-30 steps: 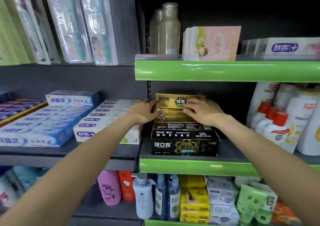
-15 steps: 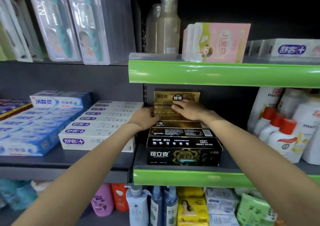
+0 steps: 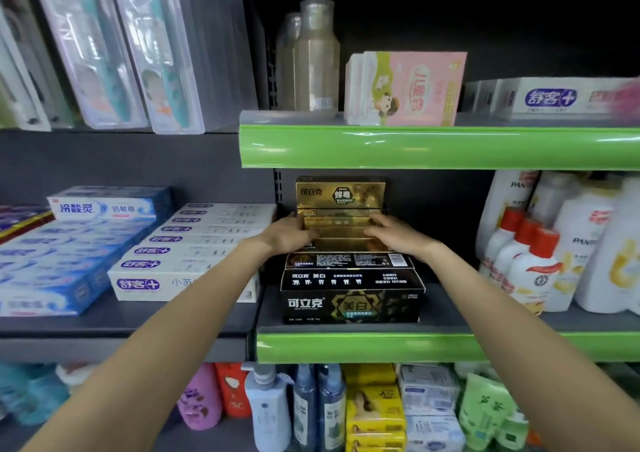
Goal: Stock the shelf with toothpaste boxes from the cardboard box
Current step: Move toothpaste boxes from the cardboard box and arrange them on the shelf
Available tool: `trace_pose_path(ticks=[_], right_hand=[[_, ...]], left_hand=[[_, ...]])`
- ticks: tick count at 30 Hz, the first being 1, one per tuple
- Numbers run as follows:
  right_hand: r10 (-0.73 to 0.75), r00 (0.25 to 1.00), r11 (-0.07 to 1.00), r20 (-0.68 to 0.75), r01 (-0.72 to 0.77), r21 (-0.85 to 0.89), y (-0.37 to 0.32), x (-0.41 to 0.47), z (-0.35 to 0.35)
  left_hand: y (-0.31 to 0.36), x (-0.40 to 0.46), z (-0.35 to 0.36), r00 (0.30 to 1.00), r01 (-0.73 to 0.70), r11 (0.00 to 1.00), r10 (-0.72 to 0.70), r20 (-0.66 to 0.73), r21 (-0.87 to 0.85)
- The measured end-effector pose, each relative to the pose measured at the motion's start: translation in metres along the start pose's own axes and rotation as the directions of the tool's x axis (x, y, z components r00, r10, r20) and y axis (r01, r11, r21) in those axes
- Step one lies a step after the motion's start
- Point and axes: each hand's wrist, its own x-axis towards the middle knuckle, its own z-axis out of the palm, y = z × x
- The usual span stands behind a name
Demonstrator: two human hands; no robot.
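Gold toothpaste boxes lie in a row on the green-edged shelf, with one more gold box stacked on top at the back. In front of them lie black toothpaste boxes. My left hand grips the left end of a gold box in the row, and my right hand holds its right end. The fingertips are partly hidden by the boxes. The cardboard box is out of view.
White toothpaste boxes and blue ones fill the grey shelf to the left. Shampoo bottles stand at the right. Overhead, a green shelf carries bottles and pink boxes. Bottles and packets fill the shelf below.
My right hand has slid from the top of the stacked gold box to the right end of the row. My left hand has stayed at the left end. The camera has moved closer.
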Motion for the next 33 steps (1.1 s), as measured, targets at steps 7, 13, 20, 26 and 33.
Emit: trace_pose_path(ticks=[7,13,20,26,33], right_hand=[[0.048,0.999,0.998,-0.024,-0.049,-0.027,-0.003,0.003,0.007],[0.008,0.999,0.994,-0.033,-0.011,-0.111,-0.012,-0.021,-0.003],[-0.087,0.989,0.99,-0.123,0.071,-0.125,0.003,-0.077,-0.005],[-0.119,0.988,0.993,-0.096,0.12,0.01,-0.004,-0.106,0.018],[-0.099,0.988,0.994,-0.119,0.103,0.025,-0.007,-0.108,0.02]], left_hand=[[-0.008,0.01,0.01,1.0,0.011,0.999,-0.011,-0.015,0.034],[0.008,-0.007,0.001,0.994,0.068,0.987,-0.055,-0.091,0.144],[0.01,-0.057,0.012,0.994,-0.029,0.974,0.005,-0.106,-0.226],[0.016,-0.077,0.028,0.997,-0.065,0.966,0.051,-0.061,-0.25],[0.022,-0.077,0.027,0.993,-0.08,0.949,0.049,-0.108,-0.306]])
